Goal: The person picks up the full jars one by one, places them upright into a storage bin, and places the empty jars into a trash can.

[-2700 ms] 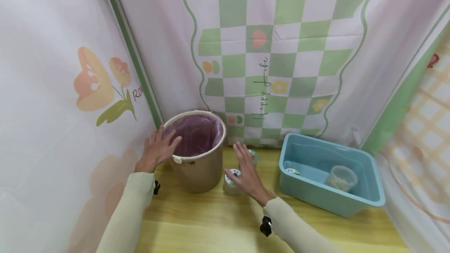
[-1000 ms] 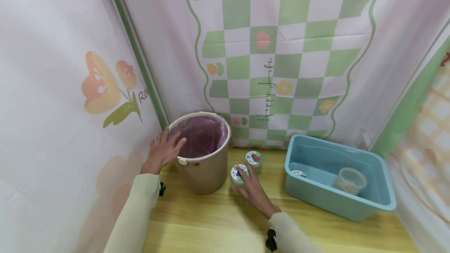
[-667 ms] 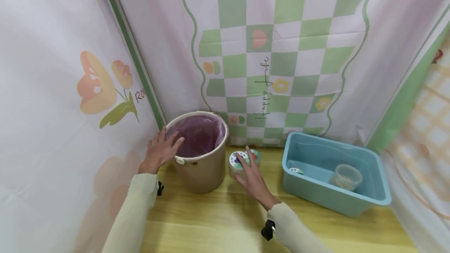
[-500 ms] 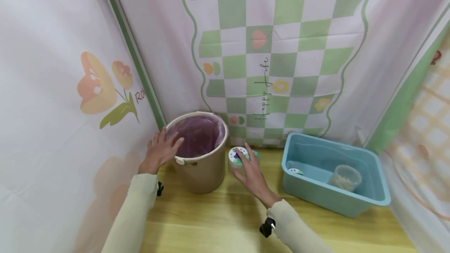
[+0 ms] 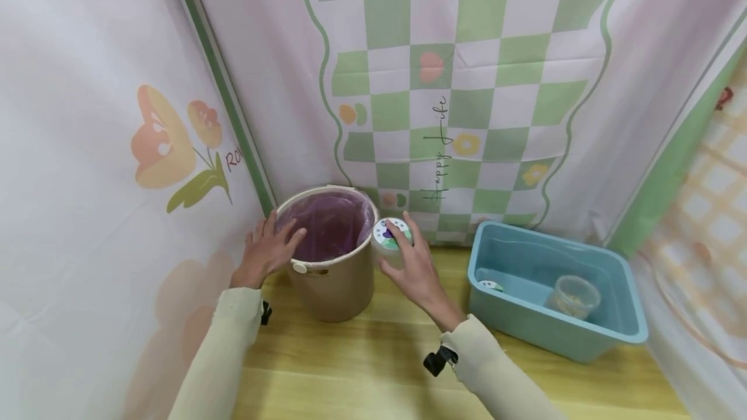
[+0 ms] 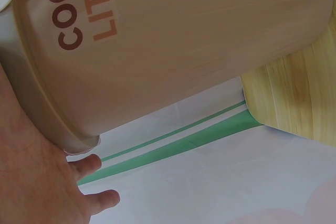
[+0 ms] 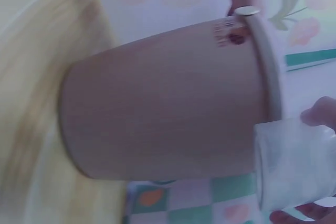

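My right hand (image 5: 415, 272) grips a small clear plastic jar (image 5: 384, 236) with a printed white, green and purple lid, fingers on the lid. It is raised off the table beside the right rim of a beige trash bin (image 5: 335, 290). The right wrist view shows the jar's clear side (image 7: 294, 163) close to the bin's rim. My left hand (image 5: 265, 255) rests on the bin's left rim, fingers spread and fairly straight. In the left wrist view, fingertips (image 6: 107, 199) extend past the rim. A purple liner bag (image 5: 327, 222) lines the bin; its bottom is hidden.
Right of the bin stands a blue plastic tub (image 5: 543, 323) on the wooden table (image 5: 350, 368). Inside it lie a lidless clear cup (image 5: 574, 297) with small bits and a jar with a printed lid (image 5: 490, 285). Patterned cloth (image 5: 432, 115) hangs behind and at both sides.
My right hand takes hold of the nearer jar and lifts it up and left to the bin's rim. The second jar, visible earlier, is now hidden behind the hand. My left hand stays put.
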`<state>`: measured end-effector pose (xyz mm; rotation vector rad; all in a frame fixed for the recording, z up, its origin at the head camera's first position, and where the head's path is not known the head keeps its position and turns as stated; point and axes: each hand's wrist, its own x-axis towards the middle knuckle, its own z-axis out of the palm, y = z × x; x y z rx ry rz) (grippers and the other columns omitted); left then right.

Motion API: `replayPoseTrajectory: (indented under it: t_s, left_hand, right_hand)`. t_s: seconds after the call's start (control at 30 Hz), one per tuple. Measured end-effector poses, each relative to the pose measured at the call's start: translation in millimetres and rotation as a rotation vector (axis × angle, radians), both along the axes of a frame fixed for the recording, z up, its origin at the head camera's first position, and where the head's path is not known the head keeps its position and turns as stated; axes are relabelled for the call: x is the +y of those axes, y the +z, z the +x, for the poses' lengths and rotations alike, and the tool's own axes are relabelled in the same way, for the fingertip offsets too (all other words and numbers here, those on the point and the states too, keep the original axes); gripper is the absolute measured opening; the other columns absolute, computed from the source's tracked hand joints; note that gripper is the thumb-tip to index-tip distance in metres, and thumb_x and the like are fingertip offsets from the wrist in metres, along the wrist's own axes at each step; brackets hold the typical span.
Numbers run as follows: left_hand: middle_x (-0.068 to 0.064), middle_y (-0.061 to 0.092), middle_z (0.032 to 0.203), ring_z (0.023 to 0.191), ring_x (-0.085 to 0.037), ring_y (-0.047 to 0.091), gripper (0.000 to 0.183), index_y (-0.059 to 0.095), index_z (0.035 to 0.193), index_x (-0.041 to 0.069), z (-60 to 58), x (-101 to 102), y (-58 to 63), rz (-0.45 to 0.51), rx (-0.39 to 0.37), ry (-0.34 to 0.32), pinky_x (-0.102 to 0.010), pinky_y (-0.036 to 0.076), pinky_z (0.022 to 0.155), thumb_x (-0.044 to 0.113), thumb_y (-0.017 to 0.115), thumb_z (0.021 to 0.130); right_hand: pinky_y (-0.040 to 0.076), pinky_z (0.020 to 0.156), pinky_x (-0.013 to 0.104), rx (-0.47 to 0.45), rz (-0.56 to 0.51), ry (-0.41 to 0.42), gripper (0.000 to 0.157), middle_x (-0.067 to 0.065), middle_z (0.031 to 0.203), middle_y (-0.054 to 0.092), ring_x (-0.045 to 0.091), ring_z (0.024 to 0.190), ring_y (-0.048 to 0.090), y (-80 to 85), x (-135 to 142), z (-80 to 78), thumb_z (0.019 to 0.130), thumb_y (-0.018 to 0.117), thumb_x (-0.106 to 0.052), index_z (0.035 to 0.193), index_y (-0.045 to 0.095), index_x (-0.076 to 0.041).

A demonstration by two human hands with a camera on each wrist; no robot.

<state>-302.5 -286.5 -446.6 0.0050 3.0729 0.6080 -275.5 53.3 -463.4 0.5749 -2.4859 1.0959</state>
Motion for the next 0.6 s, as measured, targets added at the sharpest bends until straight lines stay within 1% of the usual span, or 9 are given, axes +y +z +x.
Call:
replayPoseTrajectory:
  t_s: [0.17,0.33,0.47,0.6]
  left_hand:
    - [-0.022,-0.005,0.183,0.167,-0.054,-0.001,0.082,0.031,0.174,0.020,-0.8,0,-1.2,-0.004,0.004,0.001,-0.077,0.002,0.132,0.072,0.021,0.111]
    - [-0.022,-0.004,0.183,0.167,-0.054,0.000,0.081,0.031,0.174,0.021,-0.3,1,-1.4,-0.008,0.004,0.002,-0.076,0.002,0.133,0.072,0.021,0.111]
    - [-0.022,-0.004,0.183,0.167,-0.054,0.000,0.082,0.031,0.173,0.021,-1.0,1,-1.5,0.002,0.004,0.000,-0.075,0.002,0.133,0.073,0.022,0.111]
    - [-0.023,-0.004,0.183,0.167,-0.054,0.000,0.082,0.031,0.174,0.021,-0.7,-1,-2.0,0.003,0.006,0.002,-0.076,0.002,0.133,0.073,0.021,0.111]
  right_hand:
    - [0.042,0.118,0.076,-0.030,0.048,0.003,0.085,0.021,0.180,0.023,0.054,0.154,0.042,31.9,-2,-2.2,0.090,0.089,-0.020,0.165,0.049,-0.017]
    - [0.044,0.118,0.074,-0.053,0.089,0.024,0.084,0.020,0.179,0.024,0.053,0.154,0.043,63.5,-4,-5.3,0.091,0.088,-0.025,0.165,0.048,-0.017]
    - [0.045,0.118,0.073,-0.086,0.110,0.028,0.081,0.015,0.181,0.024,0.050,0.157,0.040,87.1,-9,-8.5,0.093,0.086,-0.028,0.165,0.048,-0.021]
    - [0.046,0.118,0.071,-0.110,0.167,0.044,0.081,0.011,0.182,0.022,0.047,0.159,0.038,103.6,-19,-12.6,0.095,0.083,-0.032,0.166,0.046,-0.025]
